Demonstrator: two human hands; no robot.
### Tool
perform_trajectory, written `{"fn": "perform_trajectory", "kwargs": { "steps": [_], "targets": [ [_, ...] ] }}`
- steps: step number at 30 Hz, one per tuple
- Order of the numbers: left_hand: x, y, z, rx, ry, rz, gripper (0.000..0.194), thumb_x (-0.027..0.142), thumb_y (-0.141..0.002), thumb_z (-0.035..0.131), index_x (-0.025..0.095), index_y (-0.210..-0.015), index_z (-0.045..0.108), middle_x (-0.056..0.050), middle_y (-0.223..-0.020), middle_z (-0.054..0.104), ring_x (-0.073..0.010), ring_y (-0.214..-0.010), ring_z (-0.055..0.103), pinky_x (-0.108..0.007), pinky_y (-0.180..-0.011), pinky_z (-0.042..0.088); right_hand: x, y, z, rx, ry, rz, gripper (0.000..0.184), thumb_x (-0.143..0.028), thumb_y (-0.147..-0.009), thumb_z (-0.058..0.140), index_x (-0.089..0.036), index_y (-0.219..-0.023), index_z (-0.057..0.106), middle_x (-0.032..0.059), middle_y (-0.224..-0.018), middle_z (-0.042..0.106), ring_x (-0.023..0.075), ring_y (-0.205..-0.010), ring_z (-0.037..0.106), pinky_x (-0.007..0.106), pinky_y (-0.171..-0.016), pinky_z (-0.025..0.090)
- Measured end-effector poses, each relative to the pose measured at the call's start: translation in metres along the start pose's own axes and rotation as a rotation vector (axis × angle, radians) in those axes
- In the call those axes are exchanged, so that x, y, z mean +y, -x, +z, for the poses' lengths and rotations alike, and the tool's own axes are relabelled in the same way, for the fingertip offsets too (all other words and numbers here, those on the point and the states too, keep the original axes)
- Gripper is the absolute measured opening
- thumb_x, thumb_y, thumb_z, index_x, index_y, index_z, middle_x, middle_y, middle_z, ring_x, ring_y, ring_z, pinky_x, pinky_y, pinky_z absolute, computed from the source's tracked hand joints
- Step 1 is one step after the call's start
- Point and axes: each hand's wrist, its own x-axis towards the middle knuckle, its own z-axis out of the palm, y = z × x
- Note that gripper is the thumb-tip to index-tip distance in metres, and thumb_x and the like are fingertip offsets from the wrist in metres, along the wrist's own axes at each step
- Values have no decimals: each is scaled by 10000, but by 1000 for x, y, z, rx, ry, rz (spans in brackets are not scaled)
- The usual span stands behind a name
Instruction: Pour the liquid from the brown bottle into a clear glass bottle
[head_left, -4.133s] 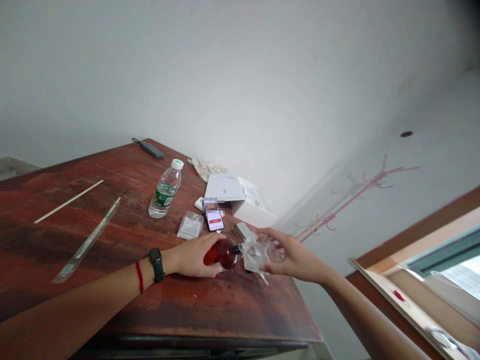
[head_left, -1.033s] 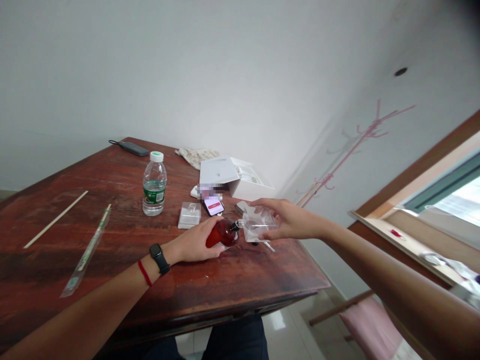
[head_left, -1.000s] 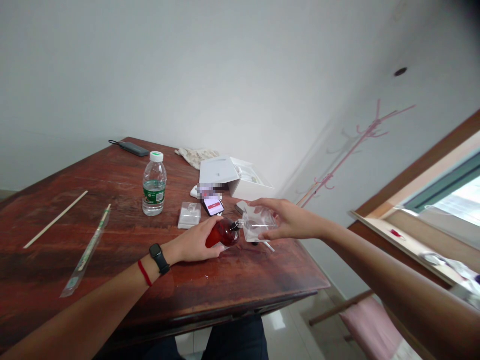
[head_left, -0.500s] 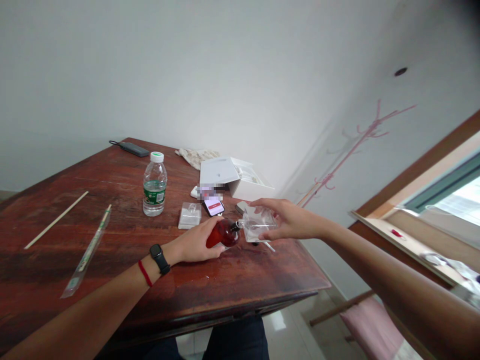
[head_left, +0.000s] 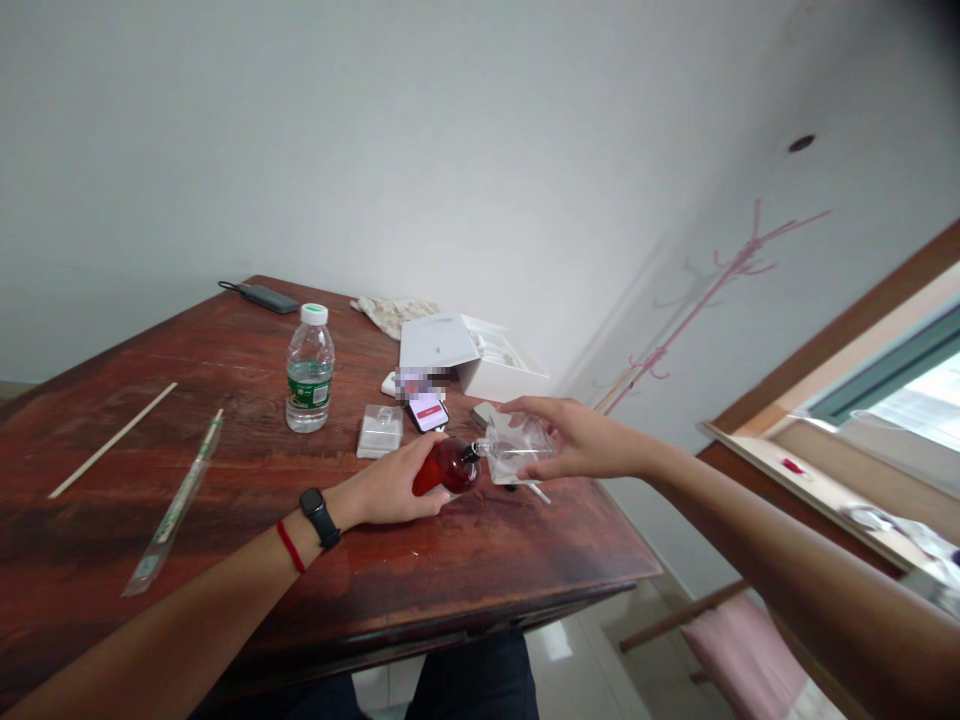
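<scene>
My left hand (head_left: 401, 483) is closed around a red-brown bottle (head_left: 455, 467), which lies tilted with its dark neck toward the right. In my right hand (head_left: 559, 435) is a clear square glass bottle (head_left: 516, 452), tipped on its side. The narrow mouth of the glass bottle meets the dark neck of the red-brown one; whether one sits inside the other I cannot tell. Below the glass bottle, a small white stick (head_left: 538, 493) and a dark bit lie on the table. A clear flat plastic case (head_left: 380, 431) rests just beyond my left hand.
On the wooden table (head_left: 247, 450) stand a water bottle (head_left: 309, 372) and an open white box (head_left: 504, 372). A phone (head_left: 428, 412), a cloth (head_left: 394, 315), a grey device (head_left: 266, 297), a bare chopstick (head_left: 112, 440) and wrapped chopsticks (head_left: 180, 490) lie there too.
</scene>
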Motion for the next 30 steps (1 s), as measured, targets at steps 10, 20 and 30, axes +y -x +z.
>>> {"fn": "perform_trajectory", "kwargs": {
  "steps": [10,20,30],
  "targets": [
    [-1,1,0,-5,-5,-8,700,324,-881,744,224,-1515,465,-160,-1452,671,-397,-1335,647,-549,-1200,475,-1,0,-1,6,-8,2,789,-490,-833,883,-223,-1521,603,127,-1363,767,328,-1158,743,465,-986,590],
    [-2,1,0,-10,-8,-19,727,335,-873,752,211,-1526,457,-173,-1473,655,-405,-1357,636,-556,-1217,458,0,0,-1,15,-4,-13,800,-461,-833,893,-268,-1546,585,100,-1344,776,310,-1136,748,438,-960,599],
    [-1,-1,-2,-22,27,-14,724,324,-866,747,195,-1511,444,-187,-1492,631,-405,-1347,637,-562,-1216,449,-4,-3,-3,-9,32,1,793,-470,-827,881,-211,-1523,602,137,-1349,768,334,-1149,737,473,-989,582]
  ]
}}
